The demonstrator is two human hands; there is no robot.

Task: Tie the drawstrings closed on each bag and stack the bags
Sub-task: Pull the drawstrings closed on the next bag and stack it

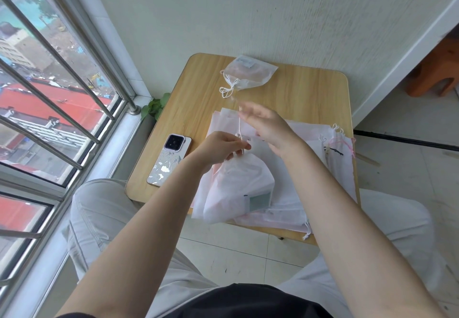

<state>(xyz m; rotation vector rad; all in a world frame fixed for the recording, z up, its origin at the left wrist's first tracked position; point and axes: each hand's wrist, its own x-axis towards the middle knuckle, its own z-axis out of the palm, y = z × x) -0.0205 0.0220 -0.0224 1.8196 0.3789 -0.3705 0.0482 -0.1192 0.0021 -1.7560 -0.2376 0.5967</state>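
Both hands work for me: left hand point(224, 145) pinches one bag's point(238, 188) neck, right hand point(267, 125), blurred, pinches one drawstring point(239, 123); one tied bag point(249, 72) behind.

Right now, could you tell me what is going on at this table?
A person is tying a white bag shut. The left hand pinches its gathered neck, while the right hand, blurred, works the drawstring above it. One tied bag lies at the table's far edge. Flat bags wait underneath, and a phone lies to the left.
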